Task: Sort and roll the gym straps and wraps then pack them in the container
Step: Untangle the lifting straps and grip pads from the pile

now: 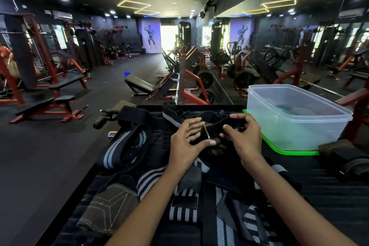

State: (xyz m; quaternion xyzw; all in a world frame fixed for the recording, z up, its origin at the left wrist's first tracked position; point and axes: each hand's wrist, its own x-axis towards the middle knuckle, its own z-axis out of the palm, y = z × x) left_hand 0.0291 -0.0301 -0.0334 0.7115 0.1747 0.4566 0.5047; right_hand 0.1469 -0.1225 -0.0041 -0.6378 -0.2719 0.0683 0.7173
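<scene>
A black strap with a metal ring (pixel 217 128) is held between both hands above a black ribbed platform (pixel 319 185). My left hand (pixel 186 145) pinches its near end with the thumb, fingers spread. My right hand (pixel 242 136) grips the strap's right part with curled fingers. A clear plastic container (pixel 295 118) stands on a green lid (pixel 279 148) to the right; some dark items show dimly inside. Striped black and grey wraps (pixel 127 146) lie loose at left, and more striped wraps (pixel 179 201) are heaped under my forearms.
A brown stitched pad (pixel 107 205) lies at the near left, olive straps (pixel 343 158) at the right beside the container. A rolled wrap (pixel 169 106) sits at the platform's far edge. Benches and red weight machines fill the gym floor beyond; a mirror wall runs along the right.
</scene>
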